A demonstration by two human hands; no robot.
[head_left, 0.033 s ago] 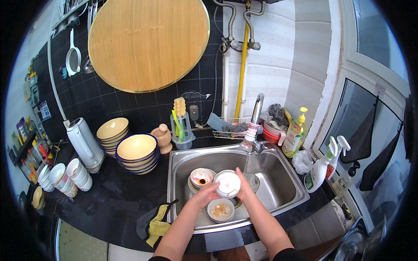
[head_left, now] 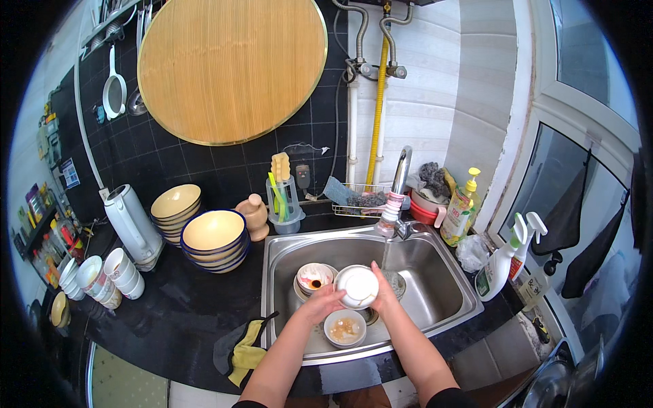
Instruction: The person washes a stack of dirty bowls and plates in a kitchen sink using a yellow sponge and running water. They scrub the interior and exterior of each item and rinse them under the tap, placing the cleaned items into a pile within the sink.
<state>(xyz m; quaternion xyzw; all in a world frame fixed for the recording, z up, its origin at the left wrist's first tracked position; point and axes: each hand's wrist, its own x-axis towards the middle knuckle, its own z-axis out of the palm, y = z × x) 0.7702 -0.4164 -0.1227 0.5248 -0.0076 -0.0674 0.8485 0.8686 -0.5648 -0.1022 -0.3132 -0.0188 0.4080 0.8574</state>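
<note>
Over the sink, a small white bowl (head_left: 357, 285) is held between both of my hands, its pale underside facing up. My left hand (head_left: 322, 303) grips the bowl's left edge, with the thumb on top. On the opposite edge, my right hand (head_left: 385, 289) has its fingers closed round the rim. Just behind it, water runs from the faucet (head_left: 401, 173) into the steel sink (head_left: 435, 272). A bowl with brownish, cloudy liquid (head_left: 345, 329) sits below the held one. Stacked small bowls (head_left: 314, 277) with reddish stains stand at the sink's left.
Left of the sink are stacked cream bowls (head_left: 214, 231), a wooden mortar (head_left: 254, 217), a white kettle (head_left: 131, 224) and paper cups (head_left: 124, 272). A yellow-grey cloth (head_left: 246, 353) hangs at the front edge. Spray bottles (head_left: 502, 265) and a pump bottle (head_left: 462, 211) stand right.
The held bowl has turned and tilted slightly in my hands; a red mark seen on its underside before no longer shows. My hands have barely moved.
</note>
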